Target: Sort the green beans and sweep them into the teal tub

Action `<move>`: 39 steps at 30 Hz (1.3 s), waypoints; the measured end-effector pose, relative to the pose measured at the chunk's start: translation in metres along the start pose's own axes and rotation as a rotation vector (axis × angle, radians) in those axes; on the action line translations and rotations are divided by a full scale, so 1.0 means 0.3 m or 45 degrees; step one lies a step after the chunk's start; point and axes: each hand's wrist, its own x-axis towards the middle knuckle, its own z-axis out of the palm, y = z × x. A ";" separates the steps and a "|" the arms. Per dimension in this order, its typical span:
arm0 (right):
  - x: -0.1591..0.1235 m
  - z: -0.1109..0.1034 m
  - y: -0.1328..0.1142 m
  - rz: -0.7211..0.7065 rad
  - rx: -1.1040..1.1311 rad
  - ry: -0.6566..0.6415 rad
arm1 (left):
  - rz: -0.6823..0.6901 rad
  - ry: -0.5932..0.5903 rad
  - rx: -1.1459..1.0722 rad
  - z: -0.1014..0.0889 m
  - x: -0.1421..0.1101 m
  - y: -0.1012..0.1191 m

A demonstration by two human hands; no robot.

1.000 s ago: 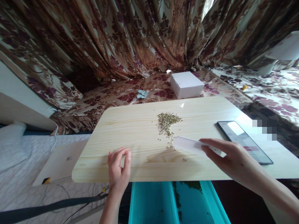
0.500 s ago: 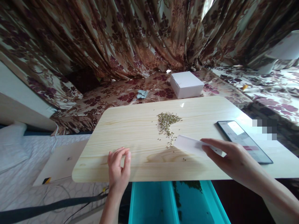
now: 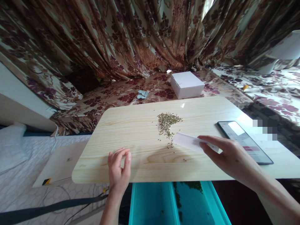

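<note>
White, stiff-looking strip [image 3: 187,142] in the right hand [image 3: 200,143], pinched between thumb and fingers: from where I stand, its far end points at the loose tail of a pile of small greenish grains [image 3: 168,120] on the pale wood-grain surface [image 3: 112,131]. The left hand [image 3: 119,162] is loosely curled by the near edge, thumb and forefinger apart, with nothing visible in it.

I'd say the step in hand is working that strip in at the grains' near end, with most of them lying in one heap beyond it. The next move seems to call for a low, flat edge and a gentle push, since such light grains could scatter; a few strays lie apart already.

I can't tell whether the strip touches the surface, or how its gripped end is shaped beneath the fingers. The turquoise bin [image 3: 153,200] below is cut off by the frame, and the dark green matter [image 3: 193,186] in its right compartment is hard to make out. Blocky blurring hides a patch beside the phone [image 3: 241,137].
</note>
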 end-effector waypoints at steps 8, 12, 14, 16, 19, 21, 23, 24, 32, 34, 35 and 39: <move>0.021 -0.009 -0.017 -0.094 0.004 -0.047 | 0.002 0.006 -0.010 -0.001 -0.001 0.001; 0.013 -0.017 -0.017 -0.125 0.053 -0.085 | -0.005 0.014 -0.003 0.000 0.001 0.004; 0.010 -0.019 -0.016 -0.140 0.065 -0.103 | -0.003 0.017 -0.006 0.001 0.001 0.004; 0.009 -0.019 -0.016 -0.149 0.069 -0.110 | 0.000 0.015 -0.008 0.001 0.001 0.003; 0.013 -0.014 -0.020 -0.159 0.078 -0.111 | 0.003 0.014 -0.006 0.001 -0.001 -0.001; 0.015 -0.011 -0.022 -0.160 0.084 -0.110 | 0.006 0.012 -0.007 0.001 -0.003 -0.004; 0.014 -0.012 -0.021 -0.167 0.089 -0.121 | 0.010 0.010 -0.011 0.001 -0.004 -0.005; 0.012 -0.014 -0.020 -0.174 0.090 -0.129 | 0.012 0.010 -0.013 0.001 -0.004 -0.005; 0.000 -0.028 -0.016 -0.190 0.124 -0.129 | 0.033 0.020 -0.022 -0.001 0.004 0.002; 0.001 -0.022 -0.014 -0.191 0.138 -0.132 | 0.037 0.026 -0.020 0.000 0.005 0.002; 0.002 -0.019 -0.012 -0.195 0.144 -0.140 | 0.036 0.028 -0.020 0.000 0.005 0.002; 0.001 -0.012 -0.004 -0.207 0.158 -0.200 | 0.034 0.030 -0.023 0.002 0.003 0.002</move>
